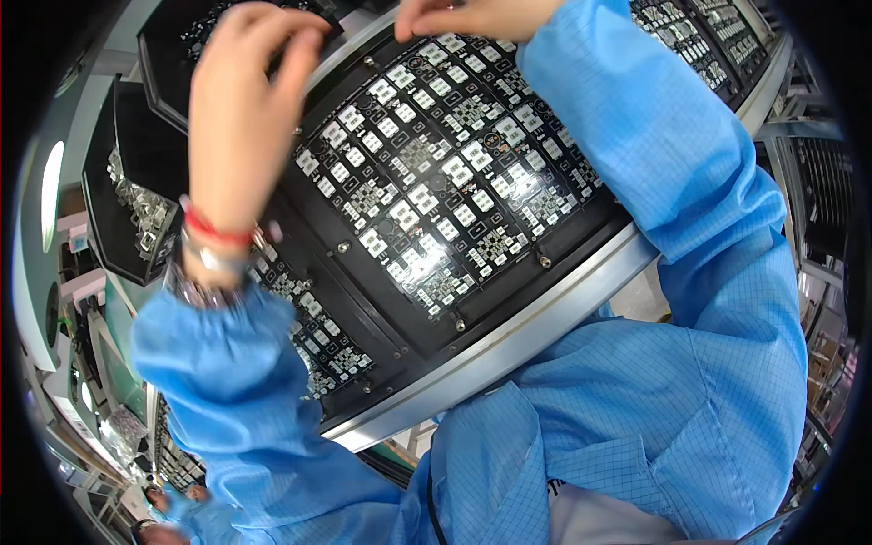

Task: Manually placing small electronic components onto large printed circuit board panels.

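My left hand (250,100) is raised at the top left, in front of a black bin (159,86) of small parts. Its fingers are bent, with thumb and fingertips drawn together, and anything between them is too small to make out. At the top edge, partly cut off, my right hand (486,18) pinches over the far side of a circuit board panel (436,182); what it holds cannot be seen. The black panel carries many white components and lies in a black carrier tray (509,282). Neither hand touches the visible board.
A second black bin (127,195) with clear or silvery small parts stands at the left. Another board (318,327) sits in a tray at the lower left, and more boards (681,36) at the upper right. A metal rail (454,368) runs along the near side. People in blue (186,513) appear lower left.
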Demonstrator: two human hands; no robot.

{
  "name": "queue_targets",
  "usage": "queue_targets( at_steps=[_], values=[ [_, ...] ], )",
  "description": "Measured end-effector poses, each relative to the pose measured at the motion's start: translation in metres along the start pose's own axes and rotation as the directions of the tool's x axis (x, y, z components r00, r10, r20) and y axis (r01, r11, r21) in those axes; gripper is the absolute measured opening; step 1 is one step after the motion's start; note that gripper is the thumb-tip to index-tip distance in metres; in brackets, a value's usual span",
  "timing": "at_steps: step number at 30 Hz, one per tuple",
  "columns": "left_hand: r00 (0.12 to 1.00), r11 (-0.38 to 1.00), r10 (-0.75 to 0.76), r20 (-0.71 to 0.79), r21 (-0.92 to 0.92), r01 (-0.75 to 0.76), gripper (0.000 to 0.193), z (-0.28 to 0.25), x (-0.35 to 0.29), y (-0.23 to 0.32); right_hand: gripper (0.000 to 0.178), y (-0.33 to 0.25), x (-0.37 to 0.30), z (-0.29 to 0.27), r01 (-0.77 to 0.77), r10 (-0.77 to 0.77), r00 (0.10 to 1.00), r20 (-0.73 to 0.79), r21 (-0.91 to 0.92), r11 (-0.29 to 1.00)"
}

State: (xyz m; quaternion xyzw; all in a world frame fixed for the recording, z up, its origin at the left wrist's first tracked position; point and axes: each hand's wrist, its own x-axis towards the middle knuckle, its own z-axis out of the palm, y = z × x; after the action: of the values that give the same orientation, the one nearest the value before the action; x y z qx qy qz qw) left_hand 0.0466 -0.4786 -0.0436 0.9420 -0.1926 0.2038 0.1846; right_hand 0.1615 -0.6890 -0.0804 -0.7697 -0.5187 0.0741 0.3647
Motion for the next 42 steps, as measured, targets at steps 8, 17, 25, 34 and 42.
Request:
queue_targets(
  at_steps=[8,17,25,34,42],
  values=[
    [0.734,0.917,-0.399,0.550,0.248,0.313,0.028,0.003,0.027,-0.105,0.013,0.021,-0.001,0.029,0.074,-0.071,0.980,0.185,-0.004,0.997],
    [0.908,0.947,-0.230,0.350,0.295,0.127,0.020,0.009,0.028,-0.111,0.014,0.016,-0.003,0.027,0.173,-0.146,0.972,0.187,-0.141,0.975],
    [0.919,0.927,-0.246,0.308,0.352,0.130,0.011,0.015,0.030,-0.114,0.021,0.008,-0.002,0.019,0.181,-0.143,0.973,0.183,-0.213,0.960],
    [0.931,0.976,-0.150,0.333,-0.101,0.193,0.012,0.006,0.036,-0.087,0.014,0.009,0.029,-0.032,0.065,-0.065,0.919,-0.390,-0.014,0.998],
    [0.963,0.922,-0.236,0.129,-0.282,0.263,0.017,-0.016,0.025,-0.060,0.020,0.033,0.082,-0.011,-0.156,0.171,0.985,0.012,-0.348,0.924]
  ],
)
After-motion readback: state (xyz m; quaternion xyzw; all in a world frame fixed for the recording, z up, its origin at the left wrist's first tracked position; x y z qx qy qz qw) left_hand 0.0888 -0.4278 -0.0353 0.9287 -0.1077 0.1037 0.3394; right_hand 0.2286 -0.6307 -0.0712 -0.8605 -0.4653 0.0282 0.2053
